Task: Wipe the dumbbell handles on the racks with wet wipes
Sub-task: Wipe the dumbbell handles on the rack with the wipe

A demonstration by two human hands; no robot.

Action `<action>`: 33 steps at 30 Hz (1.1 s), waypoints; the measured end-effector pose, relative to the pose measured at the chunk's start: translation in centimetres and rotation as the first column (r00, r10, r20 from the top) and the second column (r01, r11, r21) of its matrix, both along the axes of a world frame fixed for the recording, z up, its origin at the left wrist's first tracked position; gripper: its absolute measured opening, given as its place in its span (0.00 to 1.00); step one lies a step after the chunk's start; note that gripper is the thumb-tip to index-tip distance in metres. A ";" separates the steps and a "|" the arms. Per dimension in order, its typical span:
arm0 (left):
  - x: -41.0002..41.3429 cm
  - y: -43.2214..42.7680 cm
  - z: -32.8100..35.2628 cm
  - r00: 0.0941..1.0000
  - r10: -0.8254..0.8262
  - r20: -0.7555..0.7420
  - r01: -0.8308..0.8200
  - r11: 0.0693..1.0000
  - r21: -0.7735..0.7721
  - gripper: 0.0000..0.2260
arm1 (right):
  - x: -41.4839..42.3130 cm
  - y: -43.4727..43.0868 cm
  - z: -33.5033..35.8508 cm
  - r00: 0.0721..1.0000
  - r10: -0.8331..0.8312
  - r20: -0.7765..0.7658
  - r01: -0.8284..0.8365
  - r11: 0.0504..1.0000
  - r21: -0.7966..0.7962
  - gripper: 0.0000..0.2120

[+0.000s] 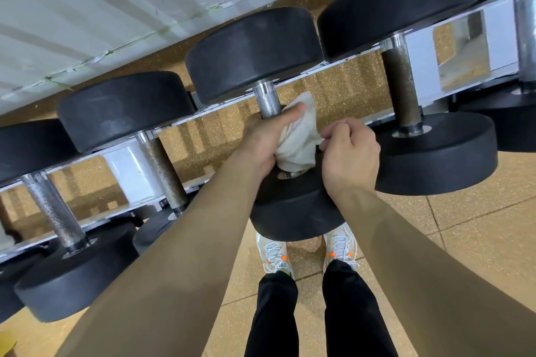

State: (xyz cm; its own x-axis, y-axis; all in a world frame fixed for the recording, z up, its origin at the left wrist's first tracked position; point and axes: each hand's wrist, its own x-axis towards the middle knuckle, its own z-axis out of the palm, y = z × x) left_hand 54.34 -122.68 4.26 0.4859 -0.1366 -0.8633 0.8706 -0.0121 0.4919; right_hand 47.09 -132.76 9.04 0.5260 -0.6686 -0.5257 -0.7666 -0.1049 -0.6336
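Observation:
A row of black round-headed dumbbells lies across a white rack (pixel 124 171). The middle dumbbell has a knurled chrome handle (pixel 267 103) between its far head (pixel 252 52) and near head (pixel 293 211). A crumpled white wet wipe (pixel 298 136) is wrapped around the lower part of that handle. My left hand (pixel 264 139) grips the wipe against the handle, thumb lying along it. My right hand (pixel 349 153) pinches the wipe's right edge with its fingertips. The wipe and both hands hide the lower handle.
Neighbouring dumbbells flank the middle one, with handles to the left (pixel 164 168), far left (pixel 56 211) and right (pixel 401 90). A white ribbed wall (pixel 116 9) runs behind the rack. Speckled tan floor tiles (pixel 464 226) and my shoes (pixel 274 253) are below.

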 end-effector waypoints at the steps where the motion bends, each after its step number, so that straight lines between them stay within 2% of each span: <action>1: 0.3 0.2 0.0 0.999 0.031 0.011 -0.031 0.998 -0.058 0.19 | 0.0 0.0 0.0 1.000 0.002 -0.003 -0.002 1.000 -0.003 0.13; 3: 0.1 0.4 -0.3 0.999 0.034 0.036 -0.029 0.992 -0.122 0.15 | 0.1 0.0 -0.1 1.000 0.008 -0.006 -0.008 1.000 -0.012 0.13; 4: -0.5 0.5 -0.4 0.998 -0.009 0.058 0.015 0.995 -0.101 0.15 | 0.1 0.0 -0.1 1.000 0.012 -0.012 -0.012 1.000 -0.016 0.13; 7: -2.1 1.1 -0.6 0.951 -0.279 0.129 0.271 0.959 0.079 0.13 | 0.1 0.0 -0.1 0.999 0.024 -0.029 -0.025 1.000 -0.016 0.13; 9: -1.9 2.1 0.3 0.867 -0.486 0.112 0.476 0.873 0.104 0.14 | 0.1 0.0 0.0 0.999 0.025 -0.030 -0.025 1.000 -0.015 0.13; 11: -1.3 3.3 1.2 0.825 -0.562 0.057 0.554 0.825 0.110 0.15 | 0.1 0.0 0.1 0.999 0.033 -0.032 -0.033 0.999 -0.010 0.13; 13: -1.0 4.7 1.1 0.871 -0.491 0.020 0.488 0.869 0.086 0.21 | 0.1 0.0 0.2 0.998 0.047 -0.040 -0.047 0.999 -0.005 0.13; 16: -1.3 6.0 1.0 0.972 -0.234 -0.015 0.234 0.972 0.032 0.23 | 0.2 -0.1 0.3 0.998 0.046 -0.042 -0.047 0.999 -0.006 0.13; 18: -1.5 7.1 0.7 0.995 -0.099 -0.017 0.098 0.995 -0.015 0.26 | 0.2 0.0 0.4 0.998 0.053 -0.041 -0.053 0.999 -0.006 0.14; 21: -1.8 6.7 0.8 0.999 0.035 -0.008 -0.036 0.991 -0.131 0.35 | 0.2 0.0 0.6 0.997 0.070 -0.035 -0.071 0.997 -0.007 0.14; 23: -2.2 5.5 0.8 0.999 0.037 0.003 -0.035 0.982 -0.187 0.43 | 0.1 0.0 0.6 0.997 0.075 -0.029 -0.075 0.997 -0.009 0.13; 24: -2.3 4.8 0.8 1.000 -0.015 0.027 0.019 0.985 -0.171 0.47 | 0.1 0.0 0.7 0.997 0.074 -0.024 -0.074 0.997 -0.011 0.14; 26: -2.6 3.6 0.7 0.973 -0.219 0.070 0.222 0.975 -0.031 0.55 | 0.2 0.1 0.7 0.997 0.069 -0.025 -0.069 0.998 -0.013 0.14; 27: -2.7 3.1 0.8 0.948 -0.313 0.066 0.308 0.949 0.072 0.55 | 0.2 0.2 0.7 0.997 0.066 -0.028 -0.067 0.998 -0.012 0.14; 28: -2.6 2.8 0.8 0.929 -0.366 0.055 0.355 0.923 0.151 0.51 | 0.2 0.2 0.7 0.997 0.065 -0.030 -0.065 0.998 -0.007 0.14; 31: -2.3 1.6 1.0 0.950 -0.313 0.004 0.302 0.920 0.248 0.21 | 0.2 0.0 0.7 0.997 0.065 -0.033 -0.065 0.998 -0.001 0.13; 33: -2.4 0.9 0.9 0.979 -0.206 -0.006 0.199 0.938 0.283 0.19 | 0.2 0.0 0.7 0.997 0.070 -0.035 -0.070 0.998 0.002 0.13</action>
State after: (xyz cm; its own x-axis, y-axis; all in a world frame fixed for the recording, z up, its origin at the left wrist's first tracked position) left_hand 51.99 -121.83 5.20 0.4938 0.0121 -0.8695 0.8236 -0.3273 0.4632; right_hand 47.32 -132.76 9.74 0.5523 -0.6308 -0.5451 -0.7793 -0.1585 -0.6062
